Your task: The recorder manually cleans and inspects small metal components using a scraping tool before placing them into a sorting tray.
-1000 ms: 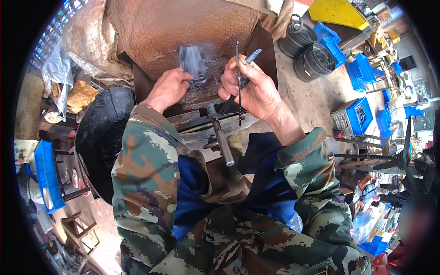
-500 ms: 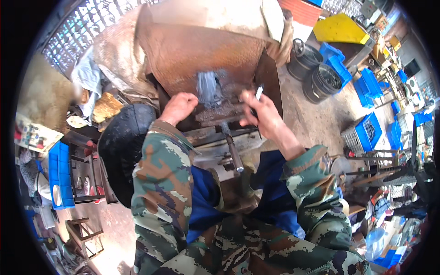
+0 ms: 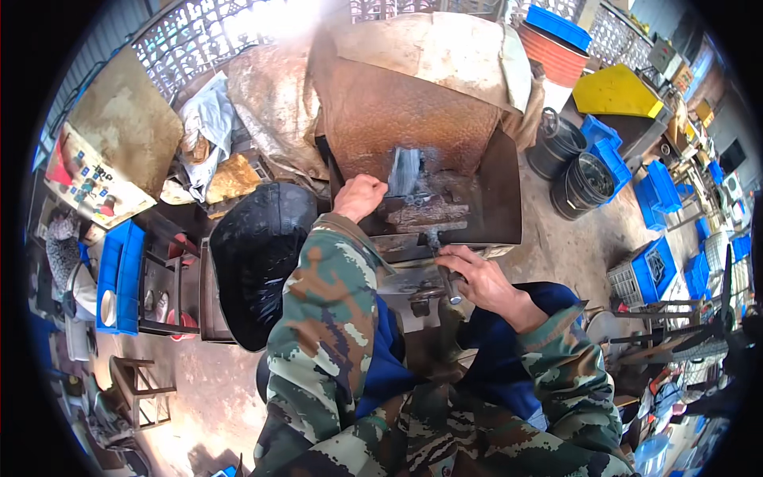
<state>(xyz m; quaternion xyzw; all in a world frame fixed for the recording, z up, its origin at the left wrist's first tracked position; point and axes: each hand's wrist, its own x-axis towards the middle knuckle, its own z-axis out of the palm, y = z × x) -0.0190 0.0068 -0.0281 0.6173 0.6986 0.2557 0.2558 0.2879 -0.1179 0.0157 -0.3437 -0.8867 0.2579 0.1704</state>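
Note:
My left hand point(image 3: 360, 196) is closed at the left side of an open-fronted metal box point(image 3: 501, 191); what its fingers pinch, if anything, is too small to make out. Just beyond it stands a grey, streaked upright piece point(image 3: 405, 171). In front of that piece lies a rough, crusted metal bar point(image 3: 429, 215). From the bar a round metal rod point(image 3: 454, 297) comes toward me. My right hand point(image 3: 481, 280) has its fingers curled over this rod near its close end. Both forearms are in camouflage sleeves.
A black rounded container point(image 3: 262, 262) stands left of my left arm. Brown stained sheeting point(image 3: 397, 103) hangs behind the box. To the right are black buckets point(image 3: 584, 187) and blue crates point(image 3: 656, 262); a wooden stool point(image 3: 141, 385) stands at the lower left.
My right hand has come down from above the box's right side onto the rod; the white stick-like thing it had no longer shows. My left hand stays closed near the grey piece. The view has shifted.

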